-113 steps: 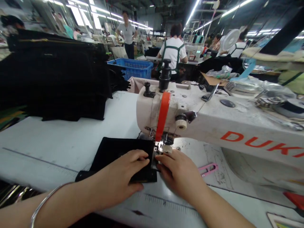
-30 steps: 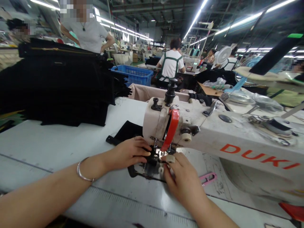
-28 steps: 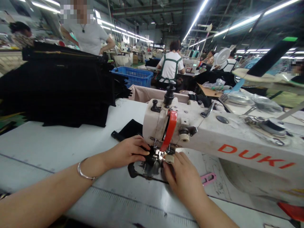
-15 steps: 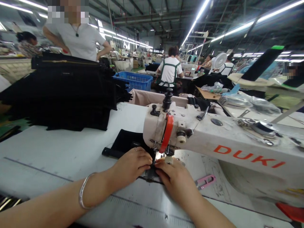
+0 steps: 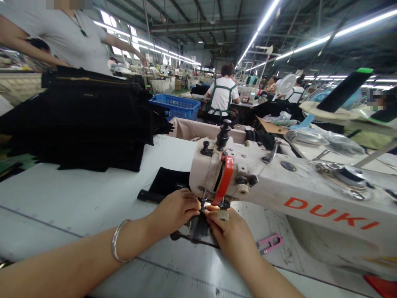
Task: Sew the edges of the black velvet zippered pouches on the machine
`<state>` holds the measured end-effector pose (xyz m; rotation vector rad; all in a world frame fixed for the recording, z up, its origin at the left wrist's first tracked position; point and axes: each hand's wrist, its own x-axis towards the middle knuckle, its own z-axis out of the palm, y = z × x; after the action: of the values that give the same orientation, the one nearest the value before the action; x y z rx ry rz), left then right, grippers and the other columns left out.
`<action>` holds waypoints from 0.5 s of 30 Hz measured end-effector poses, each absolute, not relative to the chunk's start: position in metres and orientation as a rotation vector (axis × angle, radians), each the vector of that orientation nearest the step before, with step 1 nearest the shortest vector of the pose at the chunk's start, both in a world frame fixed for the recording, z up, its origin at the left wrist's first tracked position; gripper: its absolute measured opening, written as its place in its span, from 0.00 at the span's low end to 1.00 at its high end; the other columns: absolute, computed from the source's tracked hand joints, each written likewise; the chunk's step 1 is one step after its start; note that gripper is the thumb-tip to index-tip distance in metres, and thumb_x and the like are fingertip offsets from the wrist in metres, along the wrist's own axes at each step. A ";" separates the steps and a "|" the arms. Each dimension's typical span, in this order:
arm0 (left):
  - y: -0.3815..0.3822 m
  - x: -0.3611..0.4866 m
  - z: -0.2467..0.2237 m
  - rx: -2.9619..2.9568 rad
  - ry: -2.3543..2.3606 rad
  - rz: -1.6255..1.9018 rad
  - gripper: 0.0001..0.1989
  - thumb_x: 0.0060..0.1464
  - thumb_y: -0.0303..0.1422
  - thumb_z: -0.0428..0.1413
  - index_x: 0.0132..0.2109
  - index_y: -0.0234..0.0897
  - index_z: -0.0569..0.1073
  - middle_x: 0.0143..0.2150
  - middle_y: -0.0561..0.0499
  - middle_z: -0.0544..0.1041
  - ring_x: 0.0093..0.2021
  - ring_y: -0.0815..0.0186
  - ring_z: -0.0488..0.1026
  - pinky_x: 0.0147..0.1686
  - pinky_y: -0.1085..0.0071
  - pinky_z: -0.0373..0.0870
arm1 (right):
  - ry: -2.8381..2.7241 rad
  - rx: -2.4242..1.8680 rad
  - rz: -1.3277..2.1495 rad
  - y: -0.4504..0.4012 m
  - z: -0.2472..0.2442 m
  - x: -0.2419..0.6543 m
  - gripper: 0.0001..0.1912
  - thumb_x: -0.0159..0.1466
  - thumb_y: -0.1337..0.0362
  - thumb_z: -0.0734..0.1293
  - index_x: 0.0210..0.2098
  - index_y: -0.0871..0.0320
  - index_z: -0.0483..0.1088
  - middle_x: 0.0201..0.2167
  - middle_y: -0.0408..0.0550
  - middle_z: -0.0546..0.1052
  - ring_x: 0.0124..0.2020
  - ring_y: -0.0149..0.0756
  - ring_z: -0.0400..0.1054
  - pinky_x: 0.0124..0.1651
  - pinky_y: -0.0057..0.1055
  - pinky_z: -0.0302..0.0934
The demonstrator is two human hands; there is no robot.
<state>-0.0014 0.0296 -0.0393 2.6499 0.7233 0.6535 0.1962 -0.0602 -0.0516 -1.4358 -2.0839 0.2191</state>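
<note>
A black fabric piece [image 5: 169, 182] with a small label lies partly under the head of a white sewing machine [image 5: 266, 178]. My left hand [image 5: 178, 211] is closed at the fabric's near edge, its fingertips pinched just left of the needle area. Close beside it, my right hand [image 5: 228, 227] has its thumb and fingers pressed together at the same edge, under the presser foot's right side. The two sets of fingertips almost meet. The needle and the fabric edge between the fingers are mostly hidden.
A tall stack of black fabric pieces [image 5: 80, 124] stands at the left of the white table [image 5: 77, 198]. Pink thread snips [image 5: 269, 243] lie right of my right hand. Behind are a blue basket [image 5: 176, 105] and a co-worker in a white shirt [image 5: 77, 45] leaning over the stack.
The co-worker behind the stack has shifted left, arms now reaching out instead of on the hips. My hands stay at the needle area, with more of the metal plate showing below them.
</note>
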 end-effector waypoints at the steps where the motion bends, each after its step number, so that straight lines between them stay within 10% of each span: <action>1: 0.031 -0.001 -0.041 2.645 0.734 0.660 0.03 0.59 0.28 0.60 0.40 0.38 0.79 0.43 0.51 0.80 0.47 0.62 0.73 0.50 0.67 0.67 | -2.087 -1.449 0.210 -0.059 -0.052 0.196 0.11 0.67 0.71 0.63 0.44 0.54 0.75 0.41 0.50 0.78 0.46 0.40 0.70 0.50 0.36 0.66; 15: 0.036 0.001 -0.048 2.541 0.728 0.722 0.03 0.57 0.27 0.61 0.38 0.40 0.79 0.41 0.53 0.80 0.46 0.62 0.74 0.49 0.67 0.66 | -2.048 -1.494 0.213 -0.059 -0.053 0.192 0.13 0.66 0.73 0.64 0.44 0.54 0.76 0.43 0.51 0.78 0.44 0.42 0.71 0.47 0.36 0.67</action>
<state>0.0007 0.0359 -0.0481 2.5407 0.7279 0.7215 0.1921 -0.0593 -0.0527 -1.4940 -2.0484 0.2130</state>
